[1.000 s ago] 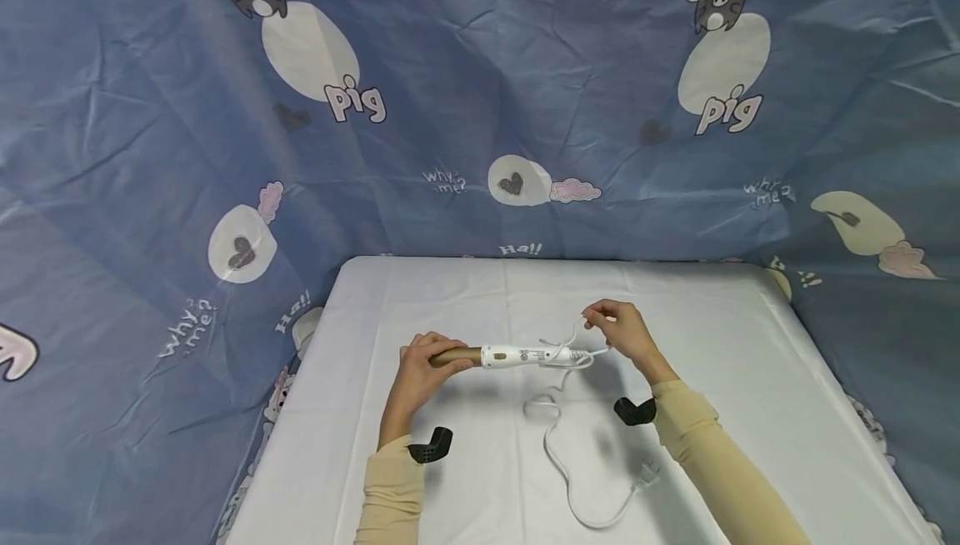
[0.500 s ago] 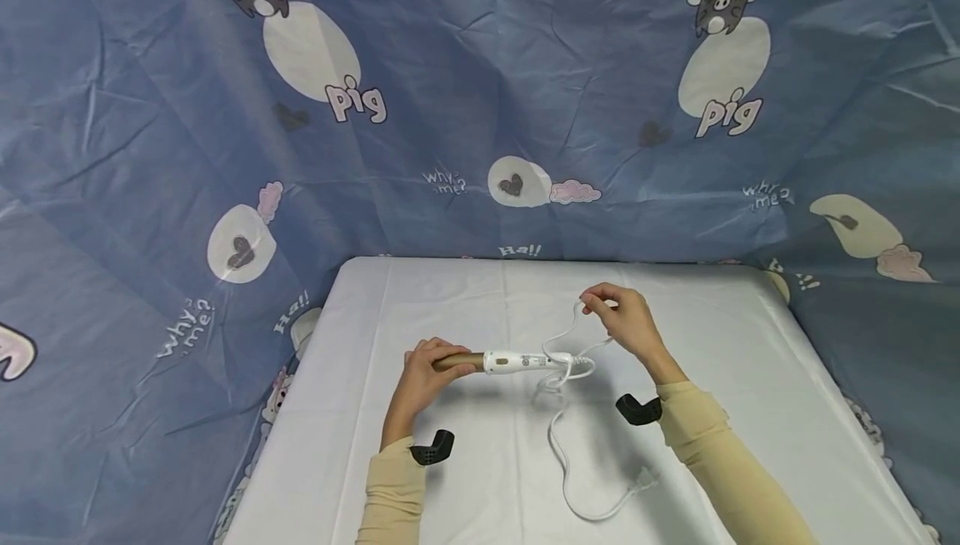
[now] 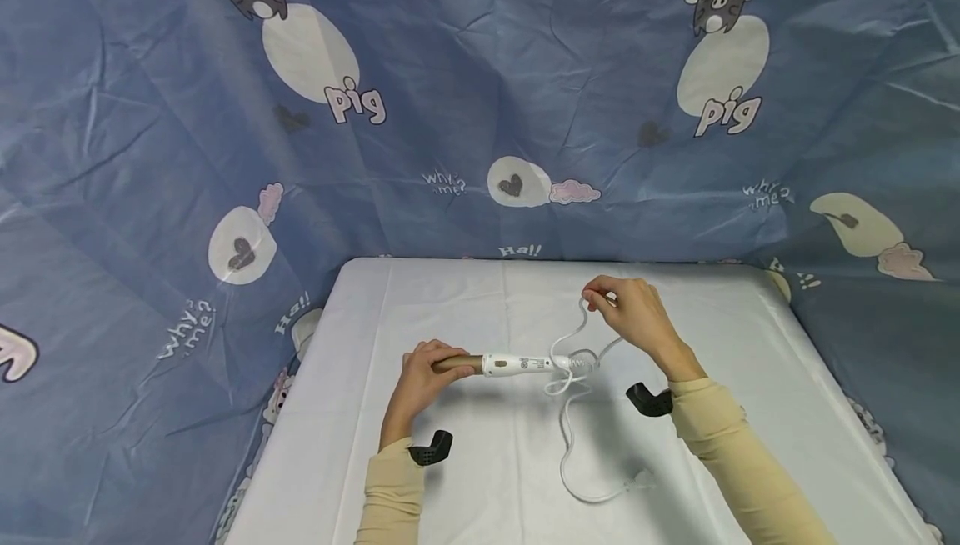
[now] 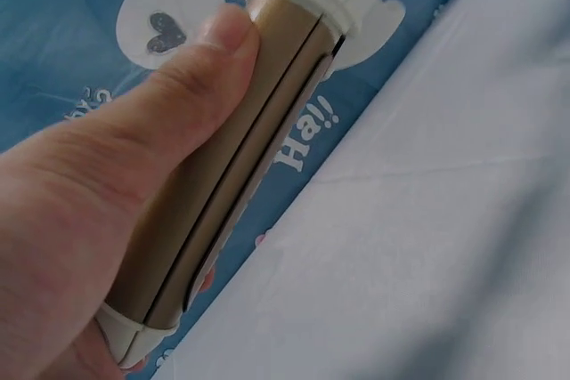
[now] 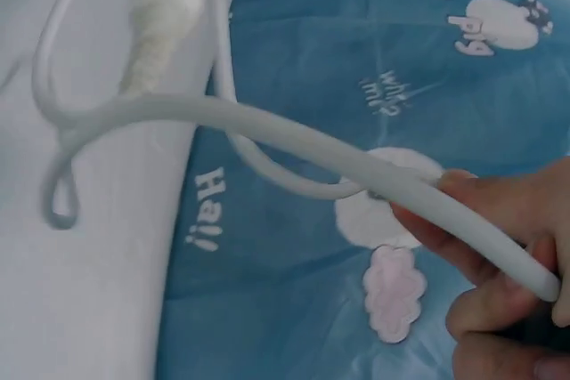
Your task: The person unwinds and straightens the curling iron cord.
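A curling iron (image 3: 517, 365) with a white handle and gold barrel is held level above the white table. My left hand (image 3: 411, 387) grips its barrel; in the left wrist view the thumb lies along the gold barrel (image 4: 240, 122). At the handle's end, the white power cord (image 3: 567, 427) loops around the handle and hangs down. My right hand (image 3: 637, 318), up and to the right, pinches the cord with thumb and fingers. In the right wrist view two strands of cord (image 5: 294, 138) run to that hand. The plug (image 3: 640, 480) dangles low, blurred.
Beneath both hands is a table with a white cloth (image 3: 442, 295). A blue printed curtain (image 3: 480, 120) hangs behind it and along both sides. Each wrist carries a black camera mount (image 3: 431, 448).
My right hand has risen and moved slightly right, pulling the cord up. The cord's loops have shifted around the handle end, and the plug has lifted a little. The left hand stays nearly still.
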Demonstrator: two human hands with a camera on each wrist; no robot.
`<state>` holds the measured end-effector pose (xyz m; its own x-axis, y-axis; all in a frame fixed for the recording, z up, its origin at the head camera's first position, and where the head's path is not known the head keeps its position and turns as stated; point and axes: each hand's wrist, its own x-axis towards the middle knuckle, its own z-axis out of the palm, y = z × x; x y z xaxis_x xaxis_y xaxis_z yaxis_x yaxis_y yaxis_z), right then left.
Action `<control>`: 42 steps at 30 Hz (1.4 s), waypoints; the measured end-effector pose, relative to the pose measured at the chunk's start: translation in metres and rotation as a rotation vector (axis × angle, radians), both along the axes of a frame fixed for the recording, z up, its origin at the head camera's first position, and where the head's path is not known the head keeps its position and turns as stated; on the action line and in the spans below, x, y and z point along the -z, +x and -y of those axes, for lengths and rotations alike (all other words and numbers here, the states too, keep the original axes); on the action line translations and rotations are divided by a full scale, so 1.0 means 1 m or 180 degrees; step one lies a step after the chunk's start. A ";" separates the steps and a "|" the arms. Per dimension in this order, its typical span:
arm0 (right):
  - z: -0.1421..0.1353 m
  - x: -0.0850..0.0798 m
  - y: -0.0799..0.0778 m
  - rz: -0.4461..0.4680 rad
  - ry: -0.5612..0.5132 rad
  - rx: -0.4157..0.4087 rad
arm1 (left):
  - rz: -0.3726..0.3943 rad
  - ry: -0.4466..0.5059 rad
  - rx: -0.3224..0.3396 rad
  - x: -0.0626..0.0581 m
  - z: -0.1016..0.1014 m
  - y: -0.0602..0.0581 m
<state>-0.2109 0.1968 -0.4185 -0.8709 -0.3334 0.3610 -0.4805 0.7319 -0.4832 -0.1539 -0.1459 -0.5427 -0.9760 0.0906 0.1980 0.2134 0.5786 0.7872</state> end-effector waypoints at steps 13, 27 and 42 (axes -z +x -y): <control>0.007 -0.008 0.019 0.0188 -0.0232 -0.0290 | -0.0064 -0.0125 -0.0129 -0.001 0.001 -0.003; 0.010 -0.004 0.050 -0.0037 -0.0236 -0.0443 | -0.0074 -0.0155 -0.0179 -0.005 -0.001 -0.007; -0.003 -0.002 0.063 -0.0114 -0.0199 -0.0557 | -0.0020 -0.0052 -0.0217 -0.001 0.001 -0.007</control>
